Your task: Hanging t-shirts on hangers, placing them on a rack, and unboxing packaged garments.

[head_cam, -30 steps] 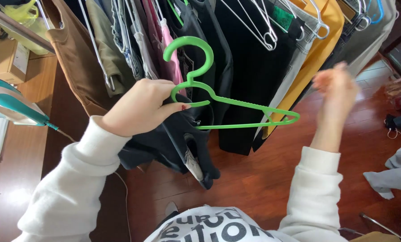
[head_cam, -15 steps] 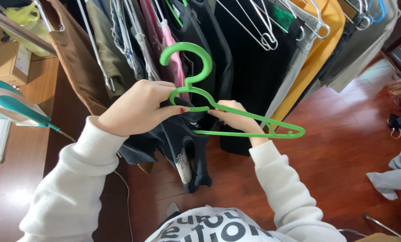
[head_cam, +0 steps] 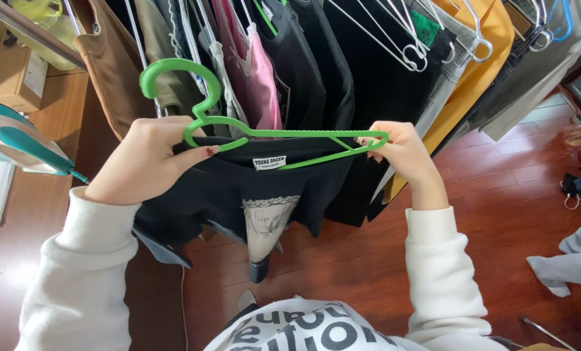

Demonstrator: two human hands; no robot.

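Teal-and-white steam iron (head_cam: pixel 14 140) sits at far left on a wooden surface, with a cardboard box (head_cam: pixel 8 75) behind it on the wood. Next along: left hand (head_cam: pixel 151 159), fingers curled closed around the neck end of a green plastic hanger (head_cam: pixel 264 133) and a bunched shoulder of a black T-shirt (head_cam: pixel 238 188); thumb pressed across the fabric just under the hanger's left bend. Hanger hook points up and left, above the left hand, free of the rail. Hanger body runs roughly level, tilted slightly away, spanning from the left hand to the right hand. Black T-shirt hangs below the hanger between both hands, collar up with a white neck label just under the lower bar, pale graphic print further down; can't tell whether the hanger is inside the collar or just lying against it. Right hand (head_cam: pixel 397 153) pinches the hanger's right tip together with the shirt's other shoulder, fingertips closed on it. Both arms in cream sleeves. Behind the hands: a packed rack of clothes — brown garment (head_cam: pixel 112 71) at left, pink top (head_cam: pixel 261 78) centre, black pieces, a mustard-yellow one (head_cam: pixel 479 58) at right, several bare wire hangers (head_cam: pixel 407 45) on top. Floor is reddish wood; a grey cloth (head_cam: pixel 573 260) lies crumpled at far right, well apart from the hands.
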